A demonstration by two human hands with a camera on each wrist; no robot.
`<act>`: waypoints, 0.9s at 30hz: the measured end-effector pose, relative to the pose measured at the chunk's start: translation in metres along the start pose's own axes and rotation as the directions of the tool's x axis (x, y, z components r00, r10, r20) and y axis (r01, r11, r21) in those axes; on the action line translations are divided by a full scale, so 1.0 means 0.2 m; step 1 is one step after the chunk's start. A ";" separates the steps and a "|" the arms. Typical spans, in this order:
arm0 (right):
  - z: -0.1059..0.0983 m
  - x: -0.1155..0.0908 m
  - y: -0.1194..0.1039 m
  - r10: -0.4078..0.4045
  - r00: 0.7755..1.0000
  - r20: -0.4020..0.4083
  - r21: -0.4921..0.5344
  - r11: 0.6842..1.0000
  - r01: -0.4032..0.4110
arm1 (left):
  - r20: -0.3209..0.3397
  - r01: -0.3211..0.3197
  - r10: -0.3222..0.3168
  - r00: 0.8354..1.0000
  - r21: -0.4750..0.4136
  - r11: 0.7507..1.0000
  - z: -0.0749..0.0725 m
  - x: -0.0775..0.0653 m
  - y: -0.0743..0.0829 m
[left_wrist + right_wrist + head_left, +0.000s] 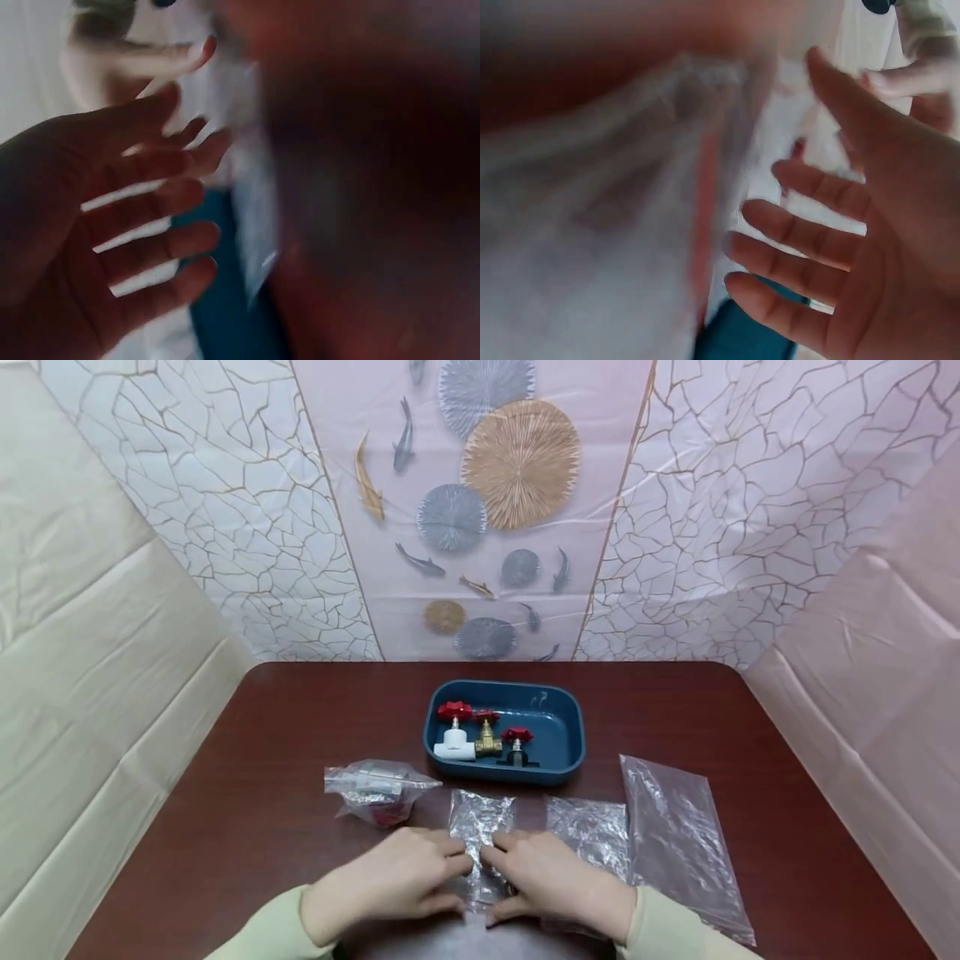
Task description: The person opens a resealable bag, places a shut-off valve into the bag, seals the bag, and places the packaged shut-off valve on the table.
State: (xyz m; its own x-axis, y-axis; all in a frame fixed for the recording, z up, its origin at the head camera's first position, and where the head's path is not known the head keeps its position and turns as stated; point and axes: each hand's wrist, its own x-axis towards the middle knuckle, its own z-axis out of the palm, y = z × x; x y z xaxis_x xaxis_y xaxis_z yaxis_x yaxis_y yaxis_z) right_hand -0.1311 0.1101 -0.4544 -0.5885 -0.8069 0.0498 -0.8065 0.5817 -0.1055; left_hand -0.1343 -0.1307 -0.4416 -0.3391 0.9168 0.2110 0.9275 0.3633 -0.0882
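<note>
Left hand and right hand are over a clear bag on the desk, in front of the tray; each grip looks loose, fingers parted, pinching nothing. Slick film could skid or crumple if fingertips drag, and the right sleeve could shift the second bag.

Desk: tray at far centre. In tray, left to right: first valve, second valve, third valve. Zip bag near-left of tray. Left hand and right hand at either side of centre plastic bag, before tray. Next plastic bag to its right; outer plastic bag farthest right.
</note>
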 end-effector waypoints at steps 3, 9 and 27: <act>0.04 -0.03 -0.03 -0.003 1.000 -0.021 -0.020 1.000 0.003 | 0.077 -0.004 0.003 0.997 0.008 1.000 0.06 0.01 0.06; 0.05 -0.06 -0.03 -0.068 0.996 -0.057 -0.002 0.998 0.068 | 0.109 -0.008 0.010 0.994 -0.012 1.000 0.11 0.02 0.12; -0.08 -0.06 -0.02 -0.129 0.956 -0.263 0.017 0.990 0.139 | 0.115 0.254 -0.236 0.965 -0.183 0.950 0.00 0.09 0.06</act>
State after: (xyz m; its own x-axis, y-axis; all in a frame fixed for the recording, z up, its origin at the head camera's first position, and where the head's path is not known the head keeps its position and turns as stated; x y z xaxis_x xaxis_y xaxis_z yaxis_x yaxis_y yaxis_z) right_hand -0.1218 0.1199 -0.4379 -0.4731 -0.8198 0.3227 -0.8793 0.4624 -0.1144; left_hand -0.1292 -0.1099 -0.4384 -0.5643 0.8179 0.1125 0.8234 0.5478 0.1482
